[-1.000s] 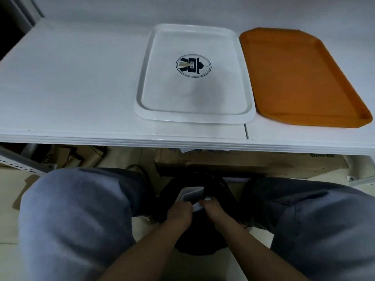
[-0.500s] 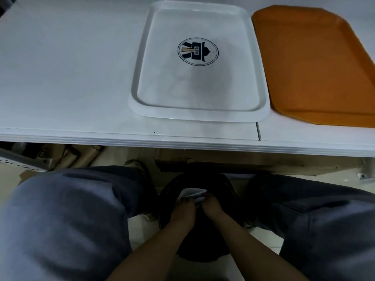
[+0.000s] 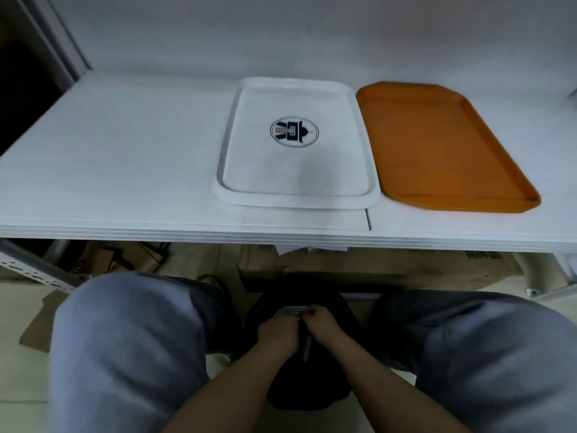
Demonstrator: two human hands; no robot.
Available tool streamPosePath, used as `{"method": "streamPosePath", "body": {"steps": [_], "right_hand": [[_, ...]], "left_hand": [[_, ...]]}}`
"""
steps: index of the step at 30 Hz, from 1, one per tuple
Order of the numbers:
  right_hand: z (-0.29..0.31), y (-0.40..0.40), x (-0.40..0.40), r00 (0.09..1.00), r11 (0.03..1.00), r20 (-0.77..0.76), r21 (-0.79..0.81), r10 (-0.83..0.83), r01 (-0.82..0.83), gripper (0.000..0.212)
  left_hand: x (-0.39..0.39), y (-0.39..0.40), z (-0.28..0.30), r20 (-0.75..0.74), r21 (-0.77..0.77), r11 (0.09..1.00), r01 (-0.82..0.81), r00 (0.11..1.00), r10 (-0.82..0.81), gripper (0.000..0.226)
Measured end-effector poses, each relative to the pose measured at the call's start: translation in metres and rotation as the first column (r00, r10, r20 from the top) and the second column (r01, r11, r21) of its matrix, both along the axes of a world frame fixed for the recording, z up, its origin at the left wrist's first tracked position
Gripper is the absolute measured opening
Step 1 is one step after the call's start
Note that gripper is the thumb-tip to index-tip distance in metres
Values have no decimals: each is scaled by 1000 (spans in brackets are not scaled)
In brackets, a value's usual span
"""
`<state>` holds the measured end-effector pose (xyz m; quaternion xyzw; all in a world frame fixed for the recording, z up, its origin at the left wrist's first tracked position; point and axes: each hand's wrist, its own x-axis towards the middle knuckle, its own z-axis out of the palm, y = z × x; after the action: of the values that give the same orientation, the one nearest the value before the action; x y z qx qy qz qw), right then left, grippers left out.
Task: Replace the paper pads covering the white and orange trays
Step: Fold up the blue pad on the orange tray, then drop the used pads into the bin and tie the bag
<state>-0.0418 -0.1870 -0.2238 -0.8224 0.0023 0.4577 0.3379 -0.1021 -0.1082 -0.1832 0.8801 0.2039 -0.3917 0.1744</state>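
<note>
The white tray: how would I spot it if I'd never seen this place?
Find the long white table. Two trays lie side by side on its right half. The white tray is the left one, with a round dark logo printed inside; the orange tray beside it is plain.

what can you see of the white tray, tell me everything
The white tray is a rectangular, plastic-looking tray with rounded corners and a raised rim. A round dark emblem sits at its middle. It lies flat on the white table, close beside the orange tray on its right. No paper pad covers it, and no hand touches it.
</note>
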Motion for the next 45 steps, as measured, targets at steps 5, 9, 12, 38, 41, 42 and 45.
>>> {"method": "streamPosePath", "body": {"steps": [5, 9, 12, 38, 41, 42, 45], "right_hand": [[42, -5, -1, 999, 998, 52, 64, 0, -3, 30], [77, -10, 0, 993, 994, 118, 102, 15, -27, 29], [93, -14, 5, 986, 994, 166, 106, 11, -29, 35], [81, -90, 87, 950, 993, 289, 51, -119, 109, 24], [67, -93, 91, 957, 995, 271, 18, -103, 102, 31], [61, -94, 92, 961, 995, 259, 1, -96, 99, 31], [45, -95, 96, 972, 996, 223, -32, -79, 88, 23]], "left_hand": [[4, -1, 30, 93, 82, 996, 26, 995, -34, 26], [10, 1, 57, 186, 141, 990, 21, 981, -47, 26], [15, 2, 73, 234, 154, 988, 14, 971, -50, 23], [102, -26, 89, 310, 92, 982, 164, 932, -185, 30], [109, -24, 76, 318, 84, 983, 164, 930, -182, 29], [112, -24, 69, 317, 73, 984, 161, 932, -176, 28], [119, -22, 54, 301, 50, 984, 170, 937, -177, 26]]}}
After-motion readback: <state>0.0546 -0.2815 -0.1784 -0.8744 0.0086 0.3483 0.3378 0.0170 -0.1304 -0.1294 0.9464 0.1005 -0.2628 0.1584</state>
